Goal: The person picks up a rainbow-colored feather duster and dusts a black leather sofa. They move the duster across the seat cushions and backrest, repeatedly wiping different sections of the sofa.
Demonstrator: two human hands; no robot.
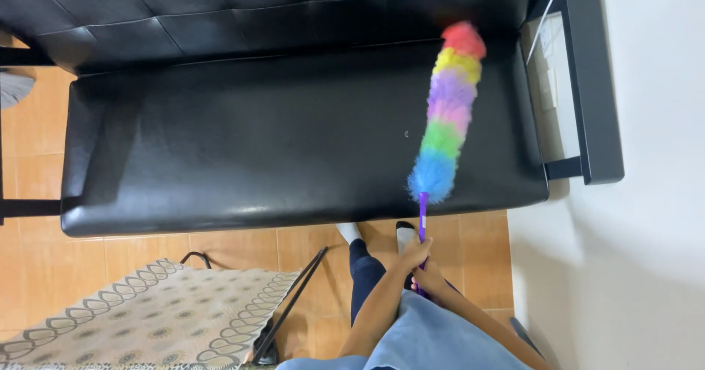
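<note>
Head view, looking down. Both hands meet on the purple handle (422,227) of a rainbow feather duster (447,113). The left hand (413,256) is closed around the handle, fingers wrapped. The right hand (432,276) sits just below it and appears also closed on the handle, though the overlap hides its fingers, so this is noted with reserve. The duster head lies over the right part of the black leather sofa seat (294,142), its blue end near the front edge and its red tip reaching toward the backrest (242,10). It looks to be touching or just above the leather.

Surroundings: a dark side table (587,91) stands against the sofa's right end beside a white wall. A patterned rug (139,315) lies on the orange tiled floor (235,249). The person's socked feet (351,232) stand just in front of the sofa.

Assessment: dusting here is best done with light, overlapping strokes in one direction, keeping the fluffy head flat on the leather and working into the seam under the backrest.
</note>
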